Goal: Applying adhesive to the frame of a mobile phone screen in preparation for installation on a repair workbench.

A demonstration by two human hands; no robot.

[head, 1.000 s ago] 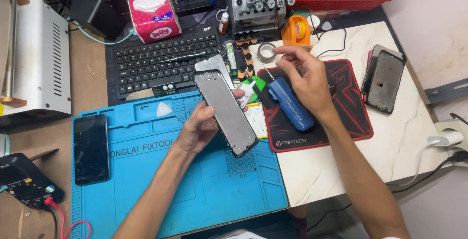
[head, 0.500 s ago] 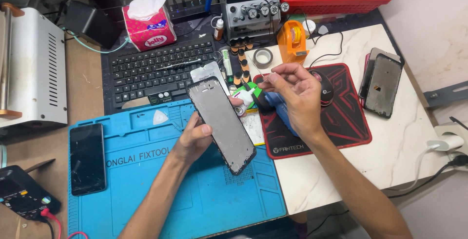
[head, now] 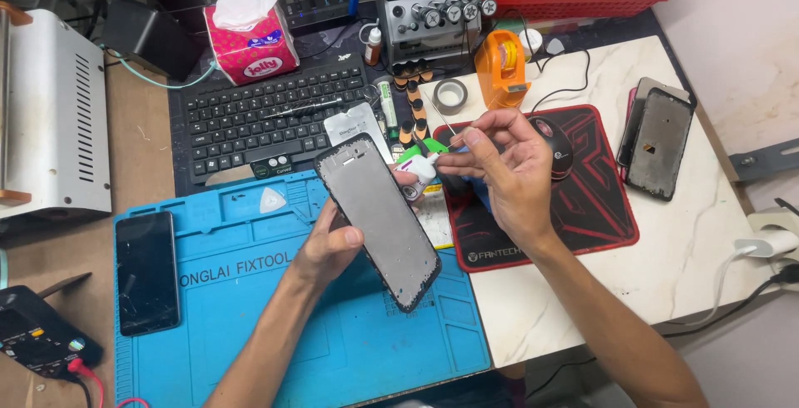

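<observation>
My left hand (head: 333, 243) grips a grey phone frame with a black rim (head: 379, 221) from beneath and tilts it over the blue work mat (head: 250, 325). At the frame's upper right edge, my right hand (head: 503, 171) is curled, its fingertips pinching a small white tube (head: 419, 172). A thin pin (head: 448, 127) sticks up from between its fingers. A blue tube-shaped thing (head: 481, 193) shows partly under that hand, on the red and black mouse pad (head: 595, 212).
A black phone (head: 147, 271) lies on the mat's left side. Behind are a keyboard (head: 266, 116), pink tissue box (head: 250, 46), tape roll (head: 451, 96), orange tape dispenser (head: 499, 67) and mouse (head: 556, 146). Another phone frame (head: 657, 141) rests at right, a white machine (head: 50, 116) at left.
My right hand has come left off the mouse pad to the frame's top edge, now pinching the white tube and pin. My left hand has kept hold of the frame.
</observation>
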